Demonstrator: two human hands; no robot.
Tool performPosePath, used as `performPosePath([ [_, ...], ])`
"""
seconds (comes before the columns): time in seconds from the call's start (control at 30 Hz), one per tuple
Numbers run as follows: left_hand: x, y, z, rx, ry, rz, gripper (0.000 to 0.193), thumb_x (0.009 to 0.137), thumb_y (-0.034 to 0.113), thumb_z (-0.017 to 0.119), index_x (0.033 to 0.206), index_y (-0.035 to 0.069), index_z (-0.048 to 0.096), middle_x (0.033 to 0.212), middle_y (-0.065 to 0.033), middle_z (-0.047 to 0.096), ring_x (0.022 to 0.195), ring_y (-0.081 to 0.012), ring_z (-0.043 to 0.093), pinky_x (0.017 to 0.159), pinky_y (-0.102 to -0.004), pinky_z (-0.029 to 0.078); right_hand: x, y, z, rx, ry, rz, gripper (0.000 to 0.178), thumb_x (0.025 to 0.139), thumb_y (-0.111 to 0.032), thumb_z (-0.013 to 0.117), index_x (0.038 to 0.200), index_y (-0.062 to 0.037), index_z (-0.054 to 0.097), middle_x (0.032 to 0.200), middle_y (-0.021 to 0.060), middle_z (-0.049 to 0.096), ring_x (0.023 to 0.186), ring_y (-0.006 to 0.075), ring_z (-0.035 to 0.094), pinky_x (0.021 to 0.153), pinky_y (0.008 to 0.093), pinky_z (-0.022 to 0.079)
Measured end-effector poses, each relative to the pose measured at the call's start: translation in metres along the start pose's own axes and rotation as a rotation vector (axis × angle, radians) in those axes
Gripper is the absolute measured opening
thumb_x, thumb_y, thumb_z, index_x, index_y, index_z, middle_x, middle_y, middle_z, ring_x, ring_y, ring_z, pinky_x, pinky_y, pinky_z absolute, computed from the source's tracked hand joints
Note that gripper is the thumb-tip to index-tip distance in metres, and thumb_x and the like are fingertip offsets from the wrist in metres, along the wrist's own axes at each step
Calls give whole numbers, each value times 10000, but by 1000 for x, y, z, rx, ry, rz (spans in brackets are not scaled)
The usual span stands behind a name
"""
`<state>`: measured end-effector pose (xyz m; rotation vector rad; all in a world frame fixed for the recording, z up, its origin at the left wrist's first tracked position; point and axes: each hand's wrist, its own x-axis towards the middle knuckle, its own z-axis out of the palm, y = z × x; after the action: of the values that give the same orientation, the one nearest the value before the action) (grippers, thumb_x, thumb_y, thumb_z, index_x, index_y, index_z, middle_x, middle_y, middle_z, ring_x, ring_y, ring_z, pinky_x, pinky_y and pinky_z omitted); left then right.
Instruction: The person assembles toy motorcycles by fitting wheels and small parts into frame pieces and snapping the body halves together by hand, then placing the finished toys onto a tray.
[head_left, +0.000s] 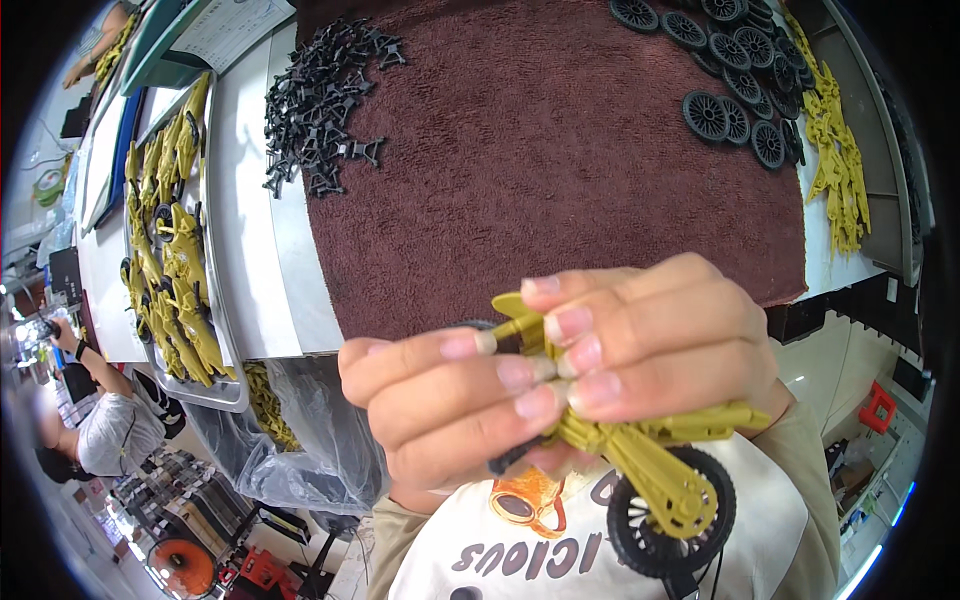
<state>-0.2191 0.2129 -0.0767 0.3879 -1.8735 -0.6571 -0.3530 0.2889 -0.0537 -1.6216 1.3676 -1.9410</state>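
Observation:
Both my hands are raised close together in front of my chest, holding a yellow plastic toy motorcycle (650,465). My left hand (440,405) is closed on one end of it, fingertips pressed at the middle. My right hand (670,345) grips the body from above, its fingers meeting the left ones. A black spoked wheel (622,535) sits at the toy's lower right end. A short black part (510,460) sticks out below the left fingers. The fingers cover most of the toy's middle, and a dark curved edge shows just behind the left fingertips.
A brown towel (540,160) covers the table. Small black parts (320,110) are heaped at its left, black wheels (740,60) at its right. Yellow bodies (835,150) lie beyond. A tray (240,395) at left holds yellow motorcycles. Another person (120,430) is at far left.

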Motion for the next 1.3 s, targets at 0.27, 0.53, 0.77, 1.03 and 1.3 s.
performPosePath([
  [0.27, 3, 8, 46, 51, 504, 21, 206, 859, 407, 599, 762, 228, 566, 678, 124, 499, 756, -73, 485, 1015, -295, 268, -1, -7, 6, -3, 34, -4, 314, 671, 11, 818, 883, -39, 592, 857, 44, 584, 814, 168, 648, 775, 376, 619],
  [0.53, 11, -1, 2, -116, -99, -4, 249, 754, 274, 772, 933, 161, 642, 880, 32, 637, 791, -150, 595, 713, -292, 414, 4, 7, -10, 14, -47, -64, 298, 678, -36, 831, 890, -30, 620, 873, 77, 606, 784, 179, 660, 751, 344, 622],
  [0.77, 11, 0, 14, -343, -27, -432, 453, 719, 222, 816, 1031, -47, 627, 1027, -163, 630, 918, -265, 637, 801, -343, 521, -2, 20, -17, 536, 171, 631, 486, 755, -274, 794, 1095, -23, 555, 944, 119, 624, 911, 214, 642, 938, 386, 505],
  [1.03, 13, -7, -6, -228, -202, -429, 373, 726, 45, 784, 1035, -84, 619, 971, -181, 664, 919, -246, 639, 807, -316, 514, 3, 29, -25, 626, 213, 641, 645, 792, -185, 761, 1295, 30, 419, 1037, 136, 601, 972, 227, 616, 892, 361, 505],
  [1.3, 12, -11, -4, -611, -25, -629, 430, 751, -57, 726, 1149, -94, 567, 1126, -194, 610, 1029, -243, 610, 884, -314, 499, 2, 31, -29, 446, 183, 535, 383, 775, -22, 735, 1101, 16, 537, 982, 141, 627, 973, 270, 640, 906, 421, 522],
])
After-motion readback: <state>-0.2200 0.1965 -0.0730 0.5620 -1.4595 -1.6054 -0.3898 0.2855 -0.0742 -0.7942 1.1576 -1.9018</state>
